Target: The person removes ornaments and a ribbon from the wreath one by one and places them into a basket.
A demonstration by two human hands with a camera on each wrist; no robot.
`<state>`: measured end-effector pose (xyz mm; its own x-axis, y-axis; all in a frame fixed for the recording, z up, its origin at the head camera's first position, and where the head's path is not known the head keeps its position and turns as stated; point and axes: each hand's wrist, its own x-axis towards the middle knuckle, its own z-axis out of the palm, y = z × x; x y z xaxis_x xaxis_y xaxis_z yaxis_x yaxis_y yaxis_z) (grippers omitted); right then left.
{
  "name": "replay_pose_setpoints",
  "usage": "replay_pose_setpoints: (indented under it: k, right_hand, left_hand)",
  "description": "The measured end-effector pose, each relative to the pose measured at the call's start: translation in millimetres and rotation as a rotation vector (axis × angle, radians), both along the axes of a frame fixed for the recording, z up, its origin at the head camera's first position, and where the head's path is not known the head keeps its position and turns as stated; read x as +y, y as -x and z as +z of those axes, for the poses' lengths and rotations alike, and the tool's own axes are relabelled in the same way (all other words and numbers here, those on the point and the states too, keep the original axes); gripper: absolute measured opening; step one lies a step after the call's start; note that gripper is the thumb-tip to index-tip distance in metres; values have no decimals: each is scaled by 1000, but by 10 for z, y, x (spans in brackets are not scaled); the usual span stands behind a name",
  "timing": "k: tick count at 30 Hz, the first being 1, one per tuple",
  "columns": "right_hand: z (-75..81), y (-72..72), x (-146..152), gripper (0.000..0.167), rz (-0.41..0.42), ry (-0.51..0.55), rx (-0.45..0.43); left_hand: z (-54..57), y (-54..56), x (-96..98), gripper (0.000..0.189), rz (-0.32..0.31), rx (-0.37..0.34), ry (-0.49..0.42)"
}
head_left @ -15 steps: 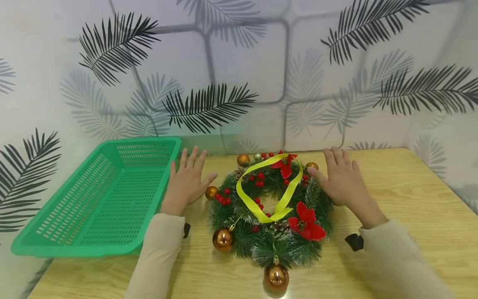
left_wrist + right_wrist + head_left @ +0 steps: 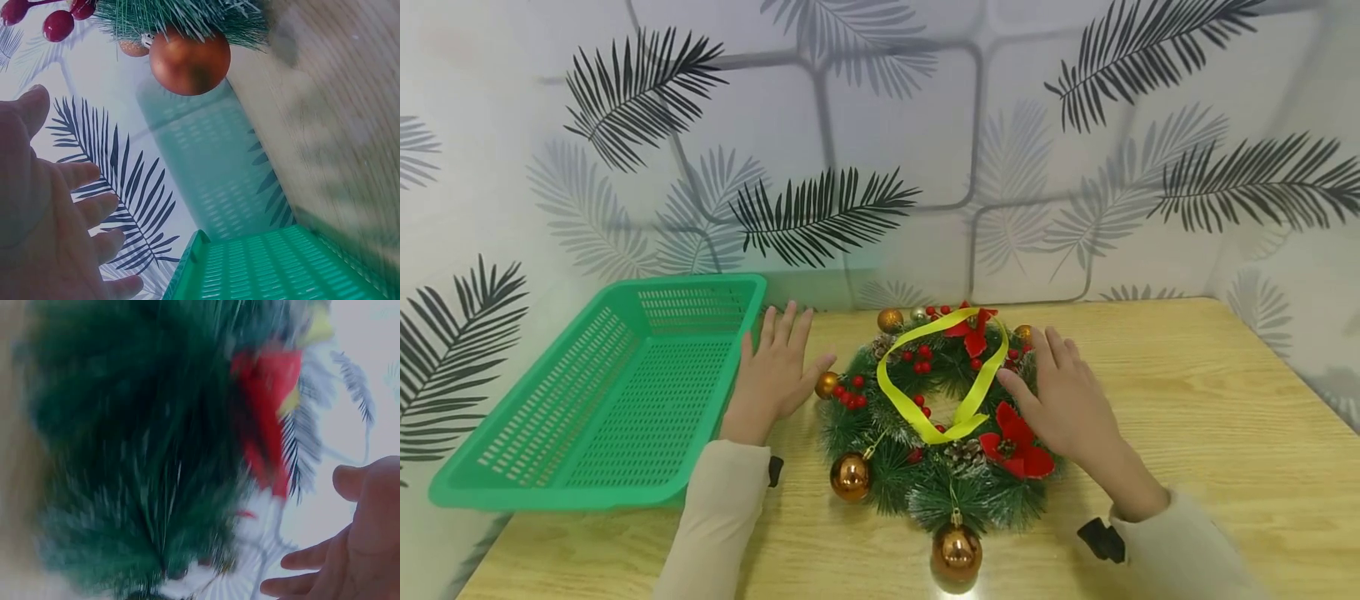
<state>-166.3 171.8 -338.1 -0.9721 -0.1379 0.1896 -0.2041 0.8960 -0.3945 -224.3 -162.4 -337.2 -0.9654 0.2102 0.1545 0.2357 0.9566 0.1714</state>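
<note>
A green Christmas wreath [image 2: 891, 479] lies on the table, dressed with red flowers, red berries, pine cones and copper baubles. On top of it rests a loop of yellow ribbon [image 2: 981, 387]. My right hand [image 2: 1070, 400] hovers over the wreath's right side, fingers straight and holding nothing; the right wrist view shows the greenery blurred beside it. Between the wreath and the green basket [image 2: 751, 321] is my left hand [image 2: 775, 375], fingers spread and holding nothing. A copper bauble [image 2: 190, 61] hangs near it in the left wrist view.
The slatted green basket [image 2: 482, 500] stands at the left of the wooden table [image 2: 1210, 400]. Behind the table rises a wall [image 2: 895, 125] with a leaf pattern. One copper bauble [image 2: 957, 552] lies at the wreath's front, near the table's front.
My right hand has moved left and slightly nearer, in over the wreath's right side. The left hand stays almost where it was. Wreath and ribbon lie as before.
</note>
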Motion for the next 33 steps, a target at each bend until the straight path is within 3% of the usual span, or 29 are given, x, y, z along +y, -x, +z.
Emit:
replay_pose_setpoints:
  k: [5, 12, 19, 26, 33]
  right_hand:
    - [-29, -242, -171, 78, -8, 3, 17]
    - [-69, -426, -334, 83, -74, -9, 16]
    - [-164, -402, -379, 89, -114, 3, -53]
    - [-307, -308, -379, 95, -118, 47, -161]
    - [-340, -234, -332, 94, -97, 49, -139]
  left_hand:
    - [-15, -43, 1, 72, -6, -18, -18]
    - [40, -144, 63, 71, -93, 0, -55]
    - [75, -255, 109, 68, -118, -12, -88]
    - [-6, -312, 53, 62, -105, -31, -160]
    - [-82, -269, 15, 55, -156, -20, -261]
